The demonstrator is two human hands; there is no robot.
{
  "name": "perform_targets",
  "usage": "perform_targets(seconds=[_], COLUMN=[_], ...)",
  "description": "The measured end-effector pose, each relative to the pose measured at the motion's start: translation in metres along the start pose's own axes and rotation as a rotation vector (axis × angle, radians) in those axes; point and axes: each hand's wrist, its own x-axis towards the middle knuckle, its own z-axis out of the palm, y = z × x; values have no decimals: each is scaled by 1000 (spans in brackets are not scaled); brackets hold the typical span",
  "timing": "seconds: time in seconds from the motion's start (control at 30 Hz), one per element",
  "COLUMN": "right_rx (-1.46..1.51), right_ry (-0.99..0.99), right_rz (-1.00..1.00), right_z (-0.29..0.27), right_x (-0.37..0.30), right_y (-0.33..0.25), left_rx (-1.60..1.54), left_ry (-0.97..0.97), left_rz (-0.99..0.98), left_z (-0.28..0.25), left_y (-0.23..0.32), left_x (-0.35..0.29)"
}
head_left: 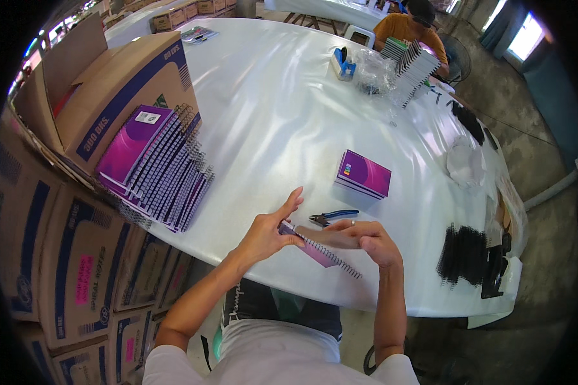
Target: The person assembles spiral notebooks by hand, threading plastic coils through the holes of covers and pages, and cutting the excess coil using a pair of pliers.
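A small spiral notebook (319, 253) with a purple cover is held tilted over the table's near edge. Its loose wire coil (347, 267) sticks out past the lower right end. My left hand (270, 232) grips the notebook's upper left end between thumb and fingers, the index finger raised. My right hand (376, 242), with a ring on one finger, is closed at a brownish, motion-blurred flap (331, 239) along the coil side. Just beyond the hands lie cutting pliers (334, 216) with blue handles. A short stack of purple notebooks (364, 174) sits farther off.
At left, a tall pile of purple spiral notebooks (157, 163) leans against an open carton (131, 90); more cartons (77, 256) are stacked below. Black coils (462, 255) lie at right. Across the table, a person (417, 29) sits behind piled notebooks (417, 70) and a blue tape dispenser (343, 66).
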Motion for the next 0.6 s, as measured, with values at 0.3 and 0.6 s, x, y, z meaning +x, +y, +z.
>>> perform_targets(seconds=[0.3,0.6], right_rx=[-360,-859], right_ry=[76,549], right_rz=[230,304], right_z=[17,-28], right_x=[22,-70], right_y=[-7,-42], left_rx=[-167,-276], left_ry=[32,-259], left_rz=[-33,25], left_z=[0,-11], left_y=[-13,-30], left_x=[1,3])
